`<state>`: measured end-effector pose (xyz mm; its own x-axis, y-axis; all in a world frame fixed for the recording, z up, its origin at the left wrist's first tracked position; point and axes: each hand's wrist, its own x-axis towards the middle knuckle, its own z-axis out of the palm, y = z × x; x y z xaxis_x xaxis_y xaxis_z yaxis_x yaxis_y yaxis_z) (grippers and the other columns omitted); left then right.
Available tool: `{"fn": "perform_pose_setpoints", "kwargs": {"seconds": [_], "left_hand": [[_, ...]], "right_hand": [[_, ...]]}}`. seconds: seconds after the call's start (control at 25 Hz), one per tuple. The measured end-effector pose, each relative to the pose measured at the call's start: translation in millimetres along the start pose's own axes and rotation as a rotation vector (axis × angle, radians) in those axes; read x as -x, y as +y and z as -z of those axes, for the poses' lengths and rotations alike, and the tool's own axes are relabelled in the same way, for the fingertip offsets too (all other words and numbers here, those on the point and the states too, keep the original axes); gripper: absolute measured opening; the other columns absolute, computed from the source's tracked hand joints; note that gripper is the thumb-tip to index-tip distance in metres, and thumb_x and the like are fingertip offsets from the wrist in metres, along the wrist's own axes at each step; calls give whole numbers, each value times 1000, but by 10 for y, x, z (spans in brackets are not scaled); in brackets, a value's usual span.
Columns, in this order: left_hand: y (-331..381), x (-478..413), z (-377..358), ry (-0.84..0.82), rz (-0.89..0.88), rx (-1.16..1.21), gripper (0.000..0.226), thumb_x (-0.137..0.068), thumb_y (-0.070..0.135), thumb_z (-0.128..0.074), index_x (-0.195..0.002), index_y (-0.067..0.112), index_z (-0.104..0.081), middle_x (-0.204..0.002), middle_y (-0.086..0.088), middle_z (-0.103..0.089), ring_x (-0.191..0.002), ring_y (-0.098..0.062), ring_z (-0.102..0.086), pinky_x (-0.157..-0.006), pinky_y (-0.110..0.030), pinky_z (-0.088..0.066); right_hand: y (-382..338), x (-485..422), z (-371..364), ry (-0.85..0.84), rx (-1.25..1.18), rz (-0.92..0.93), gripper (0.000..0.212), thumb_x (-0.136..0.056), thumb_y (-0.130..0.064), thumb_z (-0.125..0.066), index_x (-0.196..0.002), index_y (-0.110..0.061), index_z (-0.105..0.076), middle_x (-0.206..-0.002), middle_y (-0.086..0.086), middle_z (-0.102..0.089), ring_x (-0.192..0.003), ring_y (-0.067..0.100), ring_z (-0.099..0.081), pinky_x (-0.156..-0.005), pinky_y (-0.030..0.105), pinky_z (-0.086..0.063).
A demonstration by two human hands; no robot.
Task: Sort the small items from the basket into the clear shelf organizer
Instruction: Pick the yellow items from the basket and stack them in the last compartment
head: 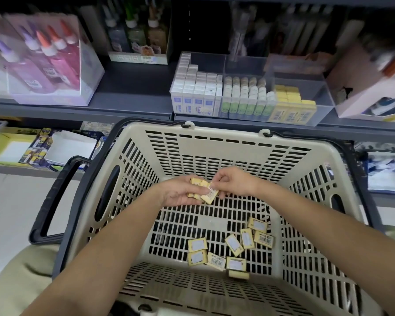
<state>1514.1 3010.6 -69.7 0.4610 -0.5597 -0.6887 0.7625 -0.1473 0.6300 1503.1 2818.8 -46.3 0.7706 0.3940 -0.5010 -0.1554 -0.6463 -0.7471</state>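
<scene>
A beige slotted shopping basket (214,137) sits below the shelf. Several small yellow boxes (232,245) lie loose on its floor near the front. Inside the basket, my left hand (176,192) cups a small stack of yellow boxes (197,182), palm up. My right hand (234,182) pinches one more yellow box (211,195) with a barcode against that stack. The clear shelf organizer (324,96) stands on the shelf behind the basket, with white boxes at the left, green-labelled tubes in the middle and yellow boxes (291,106) at the right.
A clear display box of glue bottles (43,58) stands at the shelf's left. More packaged goods (369,87) crowd the right end. A lower shelf holds open cartons (32,149). The basket's dark handle (55,197) hangs to the left.
</scene>
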Motion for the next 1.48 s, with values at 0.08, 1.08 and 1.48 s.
{"fn": "perform_pose_setpoints", "kwargs": {"seconds": [0.08,1.08,1.48], "left_hand": [[77,35,-62,9,-20,-47,34,-70,5,-75,-101,10,-63,-92,-6,-71,-87,-16,-68,-75,-26,-58],[145,547,-16,157,-44,-61,31,-79,-2,-65,-103,15,-55,-97,-12,-64,-84,-23,-67,-60,-29,-58],[491,573,-635,25,-212,19,24,-81,-3,-61,-95,14,-53,-95,-15,-68,-82,-24,-69,-56,-26,-57]], "right_hand": [[-36,54,53,21,-171,-6,9,-88,-23,-61,-87,-14,-57,-69,2,-69,-58,6,-65,-60,21,-51],[-378,572,-155,21,199,95,22,-77,-21,-73,-97,-20,-65,-98,-1,-68,-88,15,-65,-81,30,-52],[-423,1034,408,286,-223,120,15,-77,0,-69,-78,-14,-64,-95,13,-67,-86,20,-62,-84,27,-50]]}}
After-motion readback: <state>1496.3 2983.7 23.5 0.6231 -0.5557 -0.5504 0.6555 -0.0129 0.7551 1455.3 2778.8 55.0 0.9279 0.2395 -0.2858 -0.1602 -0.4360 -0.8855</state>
